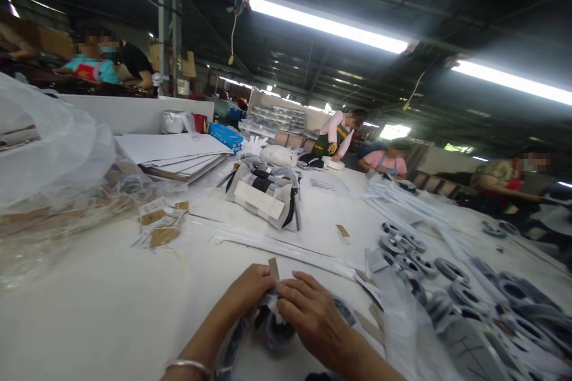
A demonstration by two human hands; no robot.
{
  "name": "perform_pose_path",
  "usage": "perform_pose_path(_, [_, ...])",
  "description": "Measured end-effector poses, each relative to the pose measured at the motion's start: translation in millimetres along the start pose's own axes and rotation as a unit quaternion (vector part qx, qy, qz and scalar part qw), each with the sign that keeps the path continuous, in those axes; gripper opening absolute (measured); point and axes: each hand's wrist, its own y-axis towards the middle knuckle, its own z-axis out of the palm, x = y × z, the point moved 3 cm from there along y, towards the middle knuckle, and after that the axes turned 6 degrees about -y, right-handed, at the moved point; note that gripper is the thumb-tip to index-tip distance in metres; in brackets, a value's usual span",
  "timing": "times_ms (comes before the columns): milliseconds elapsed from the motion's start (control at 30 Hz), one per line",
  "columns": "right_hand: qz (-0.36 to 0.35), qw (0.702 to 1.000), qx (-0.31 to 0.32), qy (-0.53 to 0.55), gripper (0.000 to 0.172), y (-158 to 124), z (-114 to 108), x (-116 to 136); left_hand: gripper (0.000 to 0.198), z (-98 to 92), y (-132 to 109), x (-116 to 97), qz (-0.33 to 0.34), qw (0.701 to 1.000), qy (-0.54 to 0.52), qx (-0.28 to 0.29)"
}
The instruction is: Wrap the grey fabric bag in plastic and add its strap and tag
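Note:
Near the bottom middle of the head view, my left hand (pixel 255 283) is closed with its fingertips pinched at a small brown card tag (pixel 273 269), which sticks up beside the thumb. My right hand (pixel 315 312) curls over a dark coiled strap (pixel 279 333) partly wrapped in something whitish. The fingertips of both hands almost meet at the coil's top. Their undersides, and part of the coil, are hidden. More dark strap runs under my left forearm.
Rolled grey straps (pixel 451 271) crowd the right side beside clear plastic sleeves (pixel 406 321). Ahead sits a bundle with a white band (pixel 259 199). Plastic bags (pixel 49 190), brown tags (pixel 164 237) and stacked white boards (pixel 174 152) lie left. Several people work farther back.

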Motion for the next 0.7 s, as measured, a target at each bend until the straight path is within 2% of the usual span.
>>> perform_pose_path(133, [0.033,0.999,0.012,0.024,0.030,5,4,-1,0.014,4.4,-5,-12,0.035,0.996,0.076,-0.040])
perform_pose_path(200, [0.095,0.994,0.022,0.043,0.028,5,6,-6,0.012,8.4,-10,-16,0.043,0.992,0.097,-0.062])
perform_pose_path(267, [0.188,0.977,0.043,0.090,0.021,5,9,-14,0.012,12.1,-15,-17,0.042,0.990,0.110,-0.076])
perform_pose_path(333, [0.305,0.932,0.075,0.183,0.012,2,15,-25,0.012,14.3,-18,-18,0.039,0.989,0.117,-0.086])
perform_pose_path(400, [0.419,0.857,0.108,0.280,0.007,-2,23,-35,0.013,15.3,-20,-18,0.039,0.987,0.122,-0.096])
perform_pose_path(467, [0.489,0.795,0.122,0.338,0.012,-6,29,-42,0.013,15.5,-21,-18,0.040,0.986,0.122,-0.106])
perform_pose_path(600, [0.524,0.730,0.088,0.429,0.022,-9,33,-45,0.013,17.0,-20,-19,0.037,0.989,0.098,-0.102])
perform_pose_path(700, [0.542,0.637,0.106,0.537,0.033,-9,32,-45,0.011,19.0,-22,-21,0.029,0.994,0.075,-0.080])
